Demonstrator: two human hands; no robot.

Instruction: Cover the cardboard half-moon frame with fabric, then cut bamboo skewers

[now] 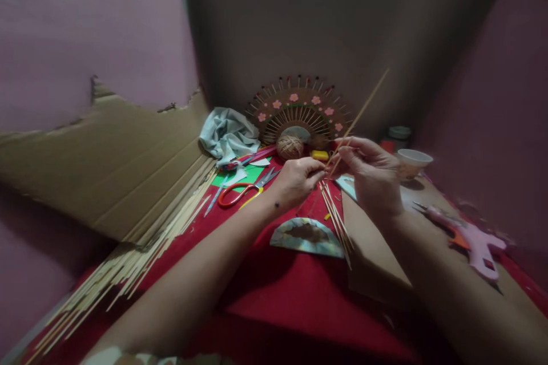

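Over the red table [274, 291] the two hands met fingertip to fingertip. The left hand [297, 179] had its fingers pressed together, pinching the top of a bundle [338, 222] of thin sticks that fanned down towards the person. The right hand [372, 174] pinched one long stick [368, 100] between thumb and fingers, and it slanted up and to the right past the flowered fan [299, 111] standing at the back. A twine ball [290, 146] sat just before the fan. Scissors [240, 191] lay left of the hands, a half-round card [306, 236] below them, and a glue gun [475, 239] well to the right. More sticks [128, 256] lay heaped along the cardboard [107, 165].
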